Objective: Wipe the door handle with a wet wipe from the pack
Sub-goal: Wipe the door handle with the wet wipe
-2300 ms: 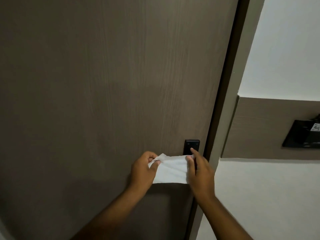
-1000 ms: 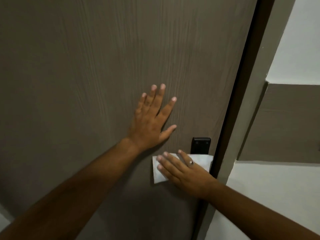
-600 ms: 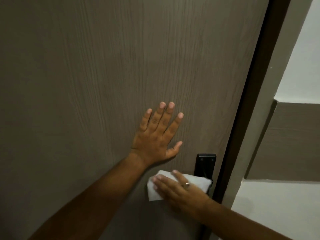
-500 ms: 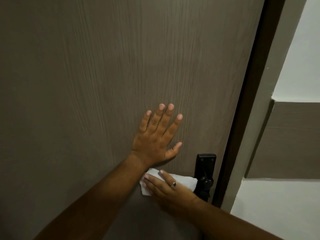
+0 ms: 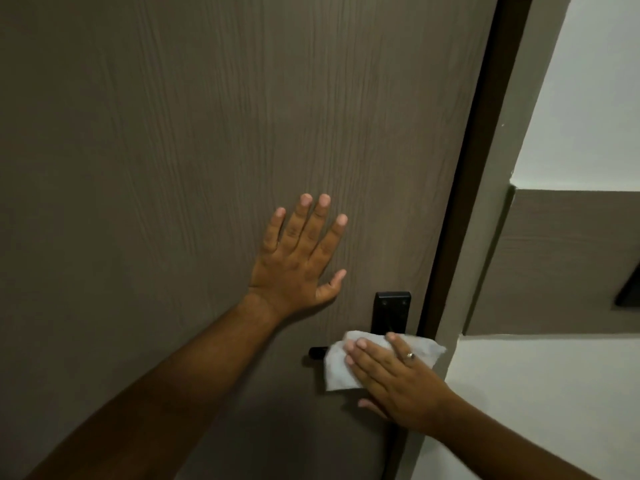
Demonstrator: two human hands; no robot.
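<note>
Left hand (image 5: 301, 258) flat, fingers spread, braces door (image 5: 173, 168) | right hand (image 5: 391, 372) straight-fingered, presses wet wipe (image 5: 337, 370) over door handle (image 5: 317, 352) | wipe now slid rightward, lever tip bare at its 9 o'clock | wiping looks mid-stroke.

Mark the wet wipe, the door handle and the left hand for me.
wet wipe (image 5: 337, 370): head view, on its uncovered lower-left part.
door handle (image 5: 318, 352): head view, on the bare black lever tip.
left hand (image 5: 298, 268): head view, on the back of the hand.
</note>
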